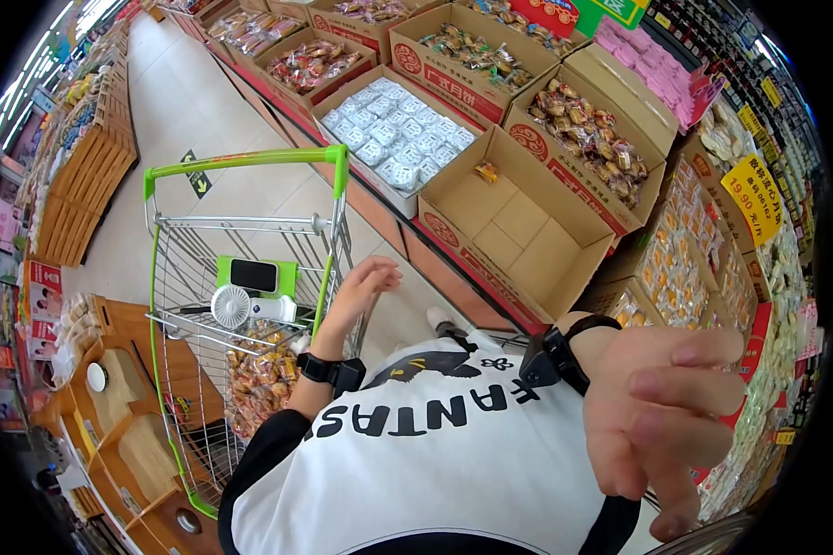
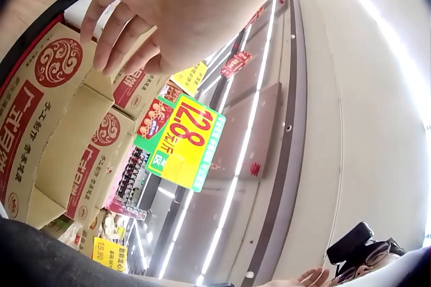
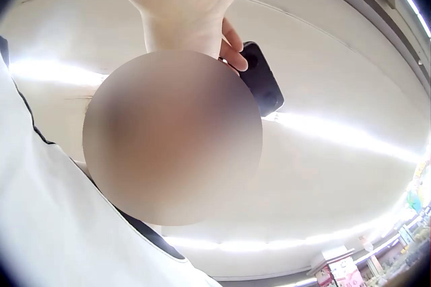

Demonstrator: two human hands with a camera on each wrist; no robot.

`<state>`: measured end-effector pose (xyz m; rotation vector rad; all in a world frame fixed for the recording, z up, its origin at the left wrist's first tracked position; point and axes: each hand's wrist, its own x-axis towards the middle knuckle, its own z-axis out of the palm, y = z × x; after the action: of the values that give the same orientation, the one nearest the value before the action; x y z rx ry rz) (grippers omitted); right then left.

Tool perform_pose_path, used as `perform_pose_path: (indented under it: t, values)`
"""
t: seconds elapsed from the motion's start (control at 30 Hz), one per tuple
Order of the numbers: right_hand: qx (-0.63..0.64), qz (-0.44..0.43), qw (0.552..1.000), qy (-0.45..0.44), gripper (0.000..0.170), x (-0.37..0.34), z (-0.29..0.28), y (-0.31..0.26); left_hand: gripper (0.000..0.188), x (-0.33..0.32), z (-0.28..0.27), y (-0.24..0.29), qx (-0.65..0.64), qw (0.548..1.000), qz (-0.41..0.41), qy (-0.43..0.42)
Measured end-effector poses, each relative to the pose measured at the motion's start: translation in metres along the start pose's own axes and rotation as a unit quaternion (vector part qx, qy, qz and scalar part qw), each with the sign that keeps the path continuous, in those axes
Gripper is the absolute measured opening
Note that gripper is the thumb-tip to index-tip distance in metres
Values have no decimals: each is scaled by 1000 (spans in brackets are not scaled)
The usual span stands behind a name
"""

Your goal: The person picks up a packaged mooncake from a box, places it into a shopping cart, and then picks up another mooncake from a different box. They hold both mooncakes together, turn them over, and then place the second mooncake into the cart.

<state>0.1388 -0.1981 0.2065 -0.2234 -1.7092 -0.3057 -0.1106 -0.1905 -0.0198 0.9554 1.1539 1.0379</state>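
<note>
My left hand (image 1: pixel 366 282) hangs in the air between the cart and the shelf of boxes, fingers loosely bent around nothing. In the left wrist view the same hand (image 2: pixel 145 24) is in front of cardboard boxes (image 2: pixel 50 119). Raised close to the head camera is my right hand (image 1: pixel 666 407), its fingers partly bent. The right wrist view has its fingers (image 3: pixel 232 45) against or just beside a black head-worn device (image 3: pixel 261 82); contact is unclear. That device (image 2: pixel 350 243) also shows in the left wrist view, near the right hand (image 2: pixel 310 277).
A green-handled cart (image 1: pixel 250 159) holds a phone (image 1: pixel 254 276), a small white fan (image 1: pixel 230 306) and bagged snacks (image 1: pixel 261 375). Beyond are a box of white packets (image 1: pixel 398 129) and a cardboard box (image 1: pixel 509 217) with one small packet (image 1: pixel 487 171). Wooden shelving (image 1: pixel 83 176) flanks the aisle.
</note>
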Motion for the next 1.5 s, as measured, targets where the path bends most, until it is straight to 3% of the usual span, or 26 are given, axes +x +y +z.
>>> perform_pose_path:
  t: [0.4, 0.43, 0.47, 0.5, 0.53, 0.57, 0.67, 0.83, 0.9, 0.93, 0.97, 1.0, 1.03, 1.1, 1.33, 1.5]
  values:
    - [4, -16, 995, 94, 29, 7, -3, 18, 21, -3, -7, -4, 1, 999, -17, 29]
    - [109, -154, 982, -12, 47, 25, -4, 37, 21, -3, -6, -3, 5, 999, -19, 35]
    - [209, -284, 928, -118, 66, 33, -6, 46, 21, -3, -5, -3, 10, 999, -21, 41]
    - [204, -284, 929, -119, 66, 22, -4, 38, 21, -3, -5, -3, 11, 999, -21, 36]
    - [121, -161, 979, -27, 47, 3, 2, 22, 21, -3, -5, -3, 13, 999, -24, 38]
    - [33, -36, 997, 68, 29, -7, 5, 14, 21, -2, -4, -4, 14, 999, -27, 38]
    - [117, 13, 989, -90, 21, -1, -10, 16, 21, 0, -4, -5, 14, 999, -22, 32]
    - [38, 76, 975, -204, 20, -38, -14, 49, 20, 5, -6, -6, 10, 1000, -10, 23]
    - [-65, 231, 938, -248, 18, -64, -22, 58, 12, 9, 0, 5, 2, 1000, -20, 17]
    - [-74, 233, 937, -249, 18, -74, -29, 63, 6, 11, 1, 5, -12, 1000, 16, 20]
    - [-78, 299, 911, -274, 17, -84, -37, 69, 1, 13, 2, 6, -26, 998, 52, 24]
    - [-81, 364, 880, -295, 15, -94, -46, 74, 10, 16, 3, 8, -21, 998, 53, 24]
    - [-89, 367, 878, -294, 15, -105, -58, 78, 10, 20, 4, 9, -21, 998, 51, 15]
    - [-126, 455, 798, -376, 13, -126, -81, 84, 10, 25, 8, 11, 5, 997, 72, 9]
    - [-121, 597, 684, -401, 17, -153, -120, 89, 11, 45, 27, 2, 6, 996, 54, -66]
    - [-112, 617, 683, -375, 14, -165, -131, 99, 11, 54, 40, 4, 24, 993, 57, -104]
